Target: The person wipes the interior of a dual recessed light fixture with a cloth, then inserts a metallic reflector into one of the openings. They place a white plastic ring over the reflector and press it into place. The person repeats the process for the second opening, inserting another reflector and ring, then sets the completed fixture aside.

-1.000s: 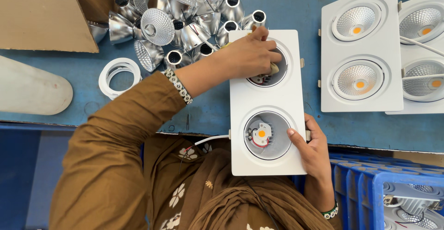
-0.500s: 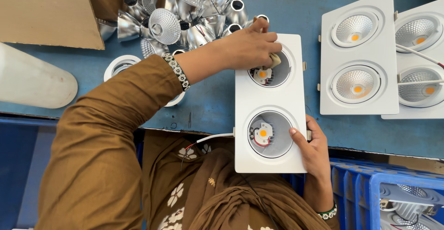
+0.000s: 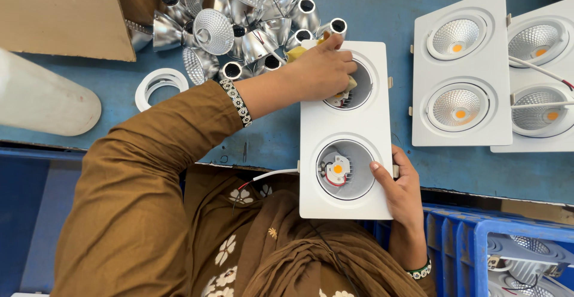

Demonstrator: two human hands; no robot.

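A white two-lamp fixture housing [image 3: 345, 131] lies lengthwise at the near edge of the blue tabletop [image 3: 388, 10], its near end hanging over the edge above the person's lap. Its far round opening [image 3: 350, 88] is mostly covered by the left hand [image 3: 320, 73], whose fingers are curled down into the recess and pressed on a small yellowish piece [image 3: 351, 83] that shows at the fingertips and again behind the knuckles; what it is cannot be told. The near opening [image 3: 344, 170] is bare, showing a small orange-centred light chip [image 3: 338, 168] on a white mount with thin wires. The right hand [image 3: 402, 192] clasps the housing's near right edge, thumb on the white face just beside the near opening, fingers wrapped under the side.

A white cable [image 3: 272, 175] runs from the housing's left side toward the brown sleeve. Just beyond the left hand sits a heap of shiny silver reflector cones [image 3: 239, 22], spilling from a cardboard box [image 3: 66, 13]. A white ring [image 3: 159, 85] lies left of the forearm, near a pale cylinder [image 3: 42, 103]. To the right, well apart, lie two finished fixtures [image 3: 460, 70] with reflectors fitted. A blue crate [image 3: 472, 243] stands below the tabletop edge at right.
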